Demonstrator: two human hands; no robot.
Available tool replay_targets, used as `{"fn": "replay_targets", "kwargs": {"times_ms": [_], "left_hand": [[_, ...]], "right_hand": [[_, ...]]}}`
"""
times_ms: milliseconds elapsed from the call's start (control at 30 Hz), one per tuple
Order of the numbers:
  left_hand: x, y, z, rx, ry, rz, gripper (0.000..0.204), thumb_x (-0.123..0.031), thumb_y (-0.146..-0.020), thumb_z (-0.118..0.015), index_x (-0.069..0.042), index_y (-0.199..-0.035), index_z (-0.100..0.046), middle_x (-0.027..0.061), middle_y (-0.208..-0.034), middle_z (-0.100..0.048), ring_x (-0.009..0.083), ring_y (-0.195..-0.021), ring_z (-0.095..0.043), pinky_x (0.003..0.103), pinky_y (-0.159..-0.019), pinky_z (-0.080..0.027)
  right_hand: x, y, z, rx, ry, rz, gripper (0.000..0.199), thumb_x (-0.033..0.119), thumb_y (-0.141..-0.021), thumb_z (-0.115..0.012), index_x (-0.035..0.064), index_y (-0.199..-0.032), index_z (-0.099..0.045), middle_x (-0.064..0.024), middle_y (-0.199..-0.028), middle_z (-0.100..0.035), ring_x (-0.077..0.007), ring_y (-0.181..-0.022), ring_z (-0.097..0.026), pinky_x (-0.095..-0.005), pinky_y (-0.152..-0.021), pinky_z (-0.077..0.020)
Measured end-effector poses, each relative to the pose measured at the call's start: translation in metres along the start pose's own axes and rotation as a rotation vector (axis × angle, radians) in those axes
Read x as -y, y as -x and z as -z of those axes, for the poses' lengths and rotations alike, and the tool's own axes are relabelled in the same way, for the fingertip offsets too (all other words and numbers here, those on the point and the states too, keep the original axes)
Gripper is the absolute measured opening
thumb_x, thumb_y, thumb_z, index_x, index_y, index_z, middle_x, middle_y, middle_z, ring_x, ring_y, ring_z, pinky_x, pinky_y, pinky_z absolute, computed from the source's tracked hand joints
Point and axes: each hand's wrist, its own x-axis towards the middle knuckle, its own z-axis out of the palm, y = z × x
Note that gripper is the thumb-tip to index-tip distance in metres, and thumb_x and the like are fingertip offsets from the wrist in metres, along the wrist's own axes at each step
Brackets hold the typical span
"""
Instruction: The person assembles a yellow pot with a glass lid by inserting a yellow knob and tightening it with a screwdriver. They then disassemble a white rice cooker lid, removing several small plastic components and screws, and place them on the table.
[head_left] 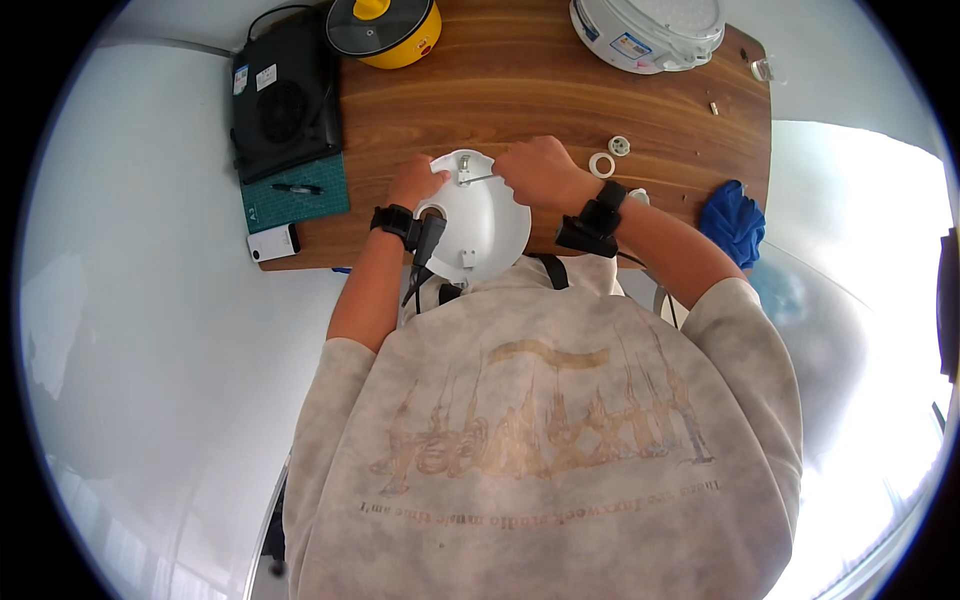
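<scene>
A curved white plastic cover (490, 225), with a round hole near its left side, rests between my body and the table's near edge. My left hand (415, 182) is closed on its upper left rim. In my closed right hand (545, 172) is a thin-shafted tool, seemingly a screwdriver (481, 179); its handle is hidden by the fingers. The shaft points left, its tip at a small metal-and-white bracket (464, 168) near the cover's far edge. Another small white bracket (469, 259) sits near the cover's near edge.
On the wooden table (520, 80) stand a yellow electric pot (405, 45) and a white appliance (648, 35). A black appliance (290, 95) lies left, by a green cutting mat (300, 200) and pen (298, 188). A white ring (601, 165), round part (619, 146) and blue cloth (733, 222) lie right.
</scene>
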Motion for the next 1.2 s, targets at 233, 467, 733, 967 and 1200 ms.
{"fn": "replay_targets", "kwargs": {"times_ms": [233,467,733,967,1200], "left_hand": [[-0.009,0.007,0.003,-0.025,-0.054,-0.003,0.040,-0.031,-0.084,-0.072,-0.004,-0.113,-0.070,0.0206,-0.111,-0.069,0.0367,-0.105,-0.066,0.044,-0.088,-0.052],[-0.018,0.017,0.006,-0.066,-0.047,-0.027,0.037,-0.031,-0.085,-0.072,-0.007,-0.114,-0.071,0.0194,-0.110,-0.070,0.0361,-0.103,-0.067,0.044,-0.086,-0.052],[-0.014,0.015,0.010,-0.027,-0.047,-0.049,0.034,-0.030,-0.087,-0.070,-0.007,-0.112,-0.071,0.0175,-0.107,-0.071,0.0349,-0.101,-0.067,0.043,-0.085,-0.052],[-0.039,0.025,0.015,-0.039,-0.127,-0.029,0.036,-0.033,-0.089,-0.068,-0.011,-0.118,-0.068,0.0147,-0.111,-0.071,0.0348,-0.104,-0.067,0.045,-0.088,-0.053],[-0.048,0.029,0.018,-0.093,-0.178,-0.049,0.035,-0.032,-0.089,-0.069,-0.013,-0.118,-0.069,0.0159,-0.110,-0.071,0.0348,-0.104,-0.067,0.044,-0.088,-0.053]], "right_hand": [[-0.028,-0.013,0.005,-0.138,0.264,0.266,0.005,0.012,-0.073,-0.071,0.0125,-0.069,-0.068,-0.0077,-0.069,-0.068,-0.0278,-0.069,-0.069,-0.0367,-0.052,-0.0501],[-0.029,-0.024,0.015,-0.162,0.468,0.375,0.008,0.013,-0.074,-0.070,0.0150,-0.067,-0.068,-0.0039,-0.073,-0.069,-0.0244,-0.071,-0.069,-0.0352,-0.056,-0.0484],[-0.032,0.001,-0.008,-0.382,0.329,0.212,0.027,0.016,-0.081,-0.068,0.0219,-0.106,-0.073,-0.0020,-0.115,-0.067,-0.0222,-0.097,-0.066,-0.0337,-0.078,-0.0517],[-0.015,0.052,-0.056,-0.344,-0.626,-0.284,0.029,0.021,-0.089,-0.062,0.0050,-0.112,-0.068,-0.0146,-0.087,-0.072,-0.0306,-0.081,-0.070,-0.0401,-0.072,-0.0536],[-0.002,0.065,-0.049,-0.156,-1.079,-0.508,0.031,0.028,-0.092,-0.061,0.0021,-0.103,-0.072,-0.0108,-0.074,-0.069,-0.0207,-0.066,-0.065,-0.0336,-0.068,-0.0517]]}}
